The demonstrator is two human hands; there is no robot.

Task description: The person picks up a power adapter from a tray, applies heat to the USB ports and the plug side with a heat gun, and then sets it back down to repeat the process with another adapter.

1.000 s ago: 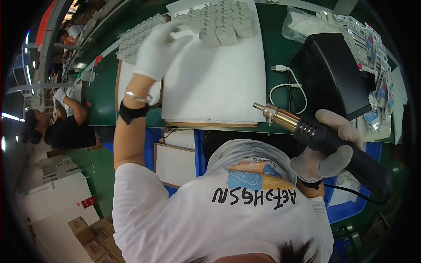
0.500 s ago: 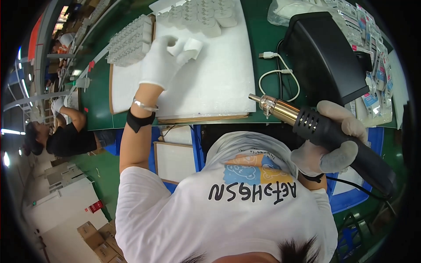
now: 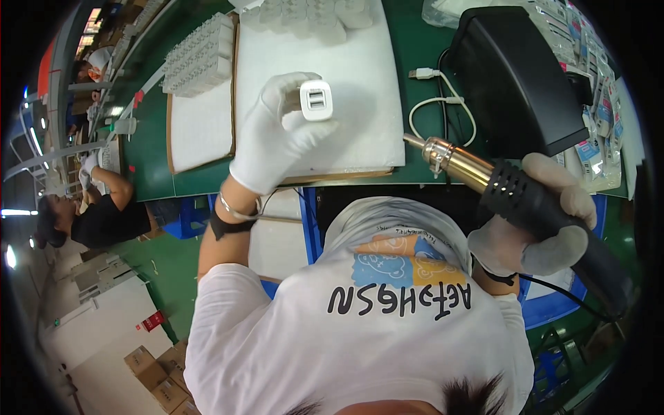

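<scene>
In a white glove, my left hand [image 3: 280, 131] grips a small white USB charger [image 3: 317, 102] between thumb and fingers, its two ports facing up at me. The charger is held above a white foam sheet [image 3: 370, 76]. Gloved as well, my right hand [image 3: 536, 221] is wrapped round the black handle of a hot air gun [image 3: 470, 169]. The gun's metal nozzle points left, apart from the charger. Behind my left hand, rows of white chargers [image 3: 304, 19] stand on the far part of the foam sheet, and another block of them [image 3: 200, 55] is to the left.
A black box-shaped device [image 3: 519, 83] stands right of the foam, beside a white USB cable [image 3: 460, 100]. Bagged packages [image 3: 595, 131] lie at the far right. Blue bins [image 3: 311, 221] sit below the green table's edge [image 3: 155, 187]. Another person [image 3: 104, 214] works at far left.
My left hand has drawn nearer to me with the charger and turned it so its ports show. My right hand and the hot air gun have shifted slightly right.
</scene>
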